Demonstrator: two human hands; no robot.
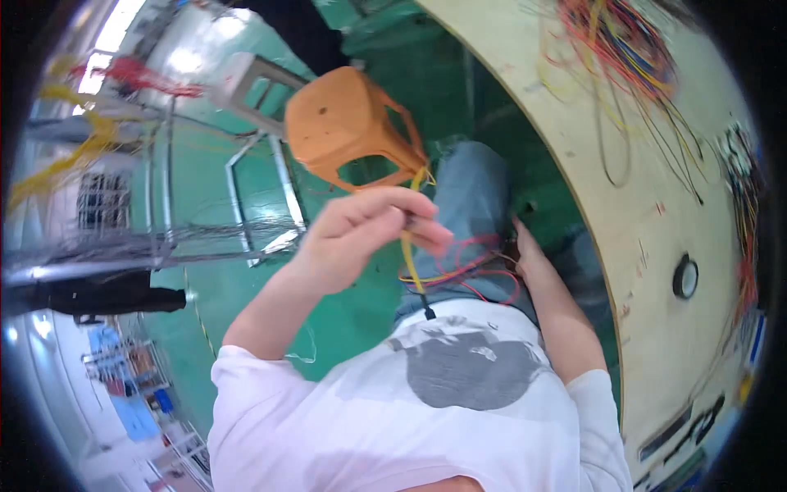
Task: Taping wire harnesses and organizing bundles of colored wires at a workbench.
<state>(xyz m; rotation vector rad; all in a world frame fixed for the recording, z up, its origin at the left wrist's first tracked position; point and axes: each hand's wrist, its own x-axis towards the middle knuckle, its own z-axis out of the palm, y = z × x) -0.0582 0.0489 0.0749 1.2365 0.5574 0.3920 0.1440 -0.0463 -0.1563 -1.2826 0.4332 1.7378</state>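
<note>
My left hand is raised over my lap, its thumb and fingers pinched together on a yellow wire. The wire shows above and below the fingers. Its lower end carries a small black connector near the hem of my shirt. Loose red, pink and yellow wires lie in loops across my grey-blue trousers. My right hand is low beside my thigh, close to the table edge, where the wires run up to it. Its fingers are mostly hidden, so their grip does not show.
To my right curves a pale wooden table bearing a heap of coloured wires and a black tape roll. An orange plastic stool stands ahead on the green floor. Metal racks with hanging wires are at left.
</note>
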